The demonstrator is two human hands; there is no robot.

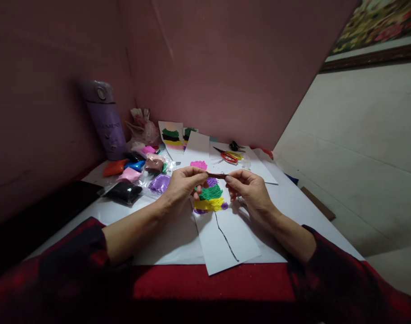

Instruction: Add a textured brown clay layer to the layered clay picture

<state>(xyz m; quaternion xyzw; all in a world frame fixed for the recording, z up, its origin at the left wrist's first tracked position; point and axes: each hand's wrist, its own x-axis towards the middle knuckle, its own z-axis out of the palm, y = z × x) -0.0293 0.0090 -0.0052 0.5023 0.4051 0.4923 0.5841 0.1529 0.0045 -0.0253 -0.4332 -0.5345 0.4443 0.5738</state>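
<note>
Brown, thin and nearly level: that's the strip (pixel 217 176), up between two hands above the sheet (pixel 208 256). The left hand (pixel 188 182) pinches one end, thumb against fingers; the right hand (pixel 247 189) pinches the other, just as narrow. Both ends gripped, I'd say, so it can't sag or twist. Below, the bands (pixel 210 193) show bright green and yellow, and a black line (pixel 228 240) wanders down from them. The sheet lies right in front, presumably so both hands reach it. Off to the left the packets (pixel 124 192) crowd together, a brown one (pixel 154 165) among them, handy for that side. The scissors (pixel 229 156) sit farther back, clear of the elbows, it seems.
</note>
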